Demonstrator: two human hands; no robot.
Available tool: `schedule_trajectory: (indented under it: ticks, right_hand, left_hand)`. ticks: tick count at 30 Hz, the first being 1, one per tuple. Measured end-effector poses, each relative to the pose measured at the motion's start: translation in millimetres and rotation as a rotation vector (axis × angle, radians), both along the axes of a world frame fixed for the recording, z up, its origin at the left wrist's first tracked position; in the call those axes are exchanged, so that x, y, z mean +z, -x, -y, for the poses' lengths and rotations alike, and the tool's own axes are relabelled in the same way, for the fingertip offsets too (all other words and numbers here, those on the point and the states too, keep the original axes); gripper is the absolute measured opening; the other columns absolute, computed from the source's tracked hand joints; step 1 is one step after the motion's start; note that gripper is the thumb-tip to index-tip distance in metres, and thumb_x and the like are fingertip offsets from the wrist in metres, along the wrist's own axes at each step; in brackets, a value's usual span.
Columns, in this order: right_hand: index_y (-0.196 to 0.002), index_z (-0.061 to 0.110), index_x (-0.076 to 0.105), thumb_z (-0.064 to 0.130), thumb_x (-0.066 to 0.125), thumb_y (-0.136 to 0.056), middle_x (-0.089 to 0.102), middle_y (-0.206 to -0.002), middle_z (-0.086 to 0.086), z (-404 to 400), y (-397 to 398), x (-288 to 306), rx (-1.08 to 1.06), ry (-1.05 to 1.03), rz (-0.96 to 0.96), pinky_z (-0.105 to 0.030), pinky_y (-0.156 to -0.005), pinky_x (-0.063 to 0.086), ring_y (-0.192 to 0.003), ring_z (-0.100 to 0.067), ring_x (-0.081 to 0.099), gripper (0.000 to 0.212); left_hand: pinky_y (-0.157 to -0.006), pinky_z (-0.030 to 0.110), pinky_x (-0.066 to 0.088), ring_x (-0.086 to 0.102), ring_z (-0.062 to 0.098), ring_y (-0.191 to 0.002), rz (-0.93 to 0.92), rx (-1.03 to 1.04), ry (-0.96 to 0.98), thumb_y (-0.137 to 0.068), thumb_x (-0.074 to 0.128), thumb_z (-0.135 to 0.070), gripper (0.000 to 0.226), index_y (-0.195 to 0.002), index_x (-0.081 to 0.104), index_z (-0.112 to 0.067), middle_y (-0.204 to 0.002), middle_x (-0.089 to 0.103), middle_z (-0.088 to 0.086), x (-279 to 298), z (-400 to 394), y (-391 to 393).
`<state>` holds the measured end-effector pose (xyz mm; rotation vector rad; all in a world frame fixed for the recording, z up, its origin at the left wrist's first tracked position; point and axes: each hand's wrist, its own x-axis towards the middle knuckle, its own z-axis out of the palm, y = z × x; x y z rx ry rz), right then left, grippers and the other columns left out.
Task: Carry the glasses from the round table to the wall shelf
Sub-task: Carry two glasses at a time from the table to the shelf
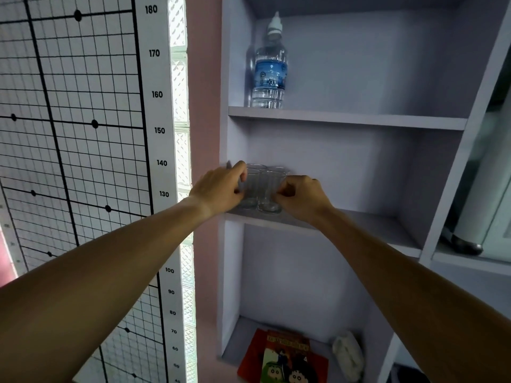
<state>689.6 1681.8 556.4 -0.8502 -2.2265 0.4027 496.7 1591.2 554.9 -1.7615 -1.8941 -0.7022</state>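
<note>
Glasses [262,189]: clear glass, smooth, faint sheen. Shelf [359,120]: matt lilac painted board, smooth. Bottle [269,73]: clear ribbed plastic, glossy blue label, white plastic cap. Book [282,357], near: glossy paper cover. Left wall panel [179,134]: textured glass block.

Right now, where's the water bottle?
The water bottle stands at the left end of the upper shelf, one level above the glasses both hands are touching.
</note>
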Motion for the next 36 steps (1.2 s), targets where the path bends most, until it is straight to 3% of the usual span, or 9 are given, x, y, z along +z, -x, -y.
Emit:
schedule_trajectory:
  ticks: [4, 9, 14, 16, 22, 26, 29, 32, 36]
  right_hand:
    - [-0.069, 0.019, 0.072, 0.025, 0.075, -0.076, 0.073, -0.07, 0.005, 0.9, 4.0, -8.6, 0.019, 0.037, 0.044, -0.026, -0.064, 0.058, -0.072, -0.012, 0.069, 0.01]
    - [-0.062, 0.022, 0.066, 0.023, 0.074, -0.078, 0.071, -0.07, 0.0, 13.1, 15.1, -17.1, 0.087, -0.016, 0.068, -0.024, -0.058, 0.05, -0.069, -0.016, 0.067, 0.017]
    - [-0.059, 0.02, 0.054, 0.027, 0.073, -0.086, 0.054, -0.058, 0.006, 45.4, 29.0, -41.2, 0.276, -0.117, 0.075, -0.023, -0.051, 0.041, -0.053, -0.009, 0.051, 0.034]
    - [-0.062, 0.019, 0.055, 0.032, 0.072, -0.087, 0.054, -0.058, 0.008, 62.9, 39.3, -65.2, 0.353, -0.107, 0.151, -0.023, -0.053, 0.04, -0.053, -0.008, 0.05, 0.033]
    - [-0.061, 0.016, 0.058, 0.034, 0.071, -0.088, 0.055, -0.059, 0.006, 120.4, 76.8, -192.8, 0.578, 0.048, 0.451, -0.026, -0.06, 0.038, -0.056, -0.009, 0.051, 0.034]
    - [-0.074, 0.018, 0.069, 0.036, 0.072, -0.084, 0.065, -0.077, -0.001, 183.8, 84.5, -297.4, 0.714, 0.193, 0.718, -0.025, -0.072, 0.044, -0.082, -0.019, 0.064, 0.021]
    - [-0.083, 0.018, 0.069, 0.04, 0.068, -0.089, 0.062, -0.089, 0.001, 238.5, 77.1, -366.3, 0.833, 0.264, 0.984, -0.026, -0.077, 0.042, -0.093, -0.021, 0.062, 0.023]
    - [-0.089, 0.02, 0.072, 0.039, 0.063, -0.093, 0.067, -0.092, 0.004, 292.7, 56.2, -430.9, 0.93, 0.283, 1.207, -0.025, -0.084, 0.044, -0.103, -0.021, 0.065, 0.022]
    - [-0.108, 0.011, 0.074, 0.032, 0.055, -0.096, 0.07, -0.12, -0.009, 354.7, 3.4, -500.2, 1.028, 0.269, 1.51, -0.032, -0.096, 0.046, -0.117, -0.028, 0.062, 0.031]
  left_hand:
    - [-0.068, 0.029, 0.048, 0.064, 0.022, -0.085, 0.012, -0.063, 0.128, -0.083, 0.07, -0.035, 0.025, -0.099, 0.054, -0.023, -0.099, 0.067, -0.001, -4.4, 13.9, 0.7]
    - [-0.063, 0.025, 0.045, 0.061, 0.011, -0.076, 0.063, -0.067, 0.217, -0.083, 0.069, -0.035, 0.021, -0.099, 0.057, -0.029, -0.096, 0.069, -0.006, -12.2, 38.6, 4.2]
    - [-0.073, 0.033, 0.054, 0.061, 0.003, -0.07, 0.129, 0.095, 0.345, -0.085, 0.067, -0.042, 0.018, -0.097, 0.057, -0.033, -0.094, 0.071, -0.01, -43.6, 88.6, 20.2]
    - [-0.066, 0.027, 0.052, 0.057, -0.005, -0.067, 0.2, 0.177, 0.418, -0.088, 0.067, -0.039, 0.016, -0.098, 0.061, -0.028, -0.094, 0.07, -0.01, -71.4, 119.0, 27.3]
    - [-0.074, 0.032, 0.055, 0.065, 0.003, -0.063, 0.521, 0.448, 0.566, -0.087, 0.068, -0.035, 0.007, -0.088, 0.062, -0.031, -0.091, 0.071, -0.009, -199.0, 252.3, 33.5]
    - [-0.081, 0.031, 0.049, 0.065, 0.022, -0.087, 0.684, 0.663, 0.679, -0.088, 0.065, -0.028, 0.013, -0.096, 0.066, -0.018, -0.093, 0.069, 0.0, -293.3, 359.4, 5.8]
    - [-0.075, 0.027, 0.041, 0.063, 0.021, -0.09, 0.889, 0.818, 0.796, -0.09, 0.066, -0.025, 0.016, -0.079, 0.065, -0.013, -0.081, 0.065, 0.003, -368.4, 449.7, -28.1]
    - [-0.076, 0.027, 0.044, 0.065, 0.022, -0.094, 1.14, 0.923, 0.855, -0.089, 0.067, -0.028, 0.011, -0.083, 0.061, -0.021, -0.093, 0.068, 0.004, -447.6, 546.6, -78.4]
    - [-0.07, 0.023, 0.044, 0.059, 0.014, -0.082, 1.436, 0.991, 0.978, -0.09, 0.064, -0.024, 0.014, -0.076, 0.06, -0.023, -0.081, 0.061, -0.002, -532.6, 653.6, -177.6]
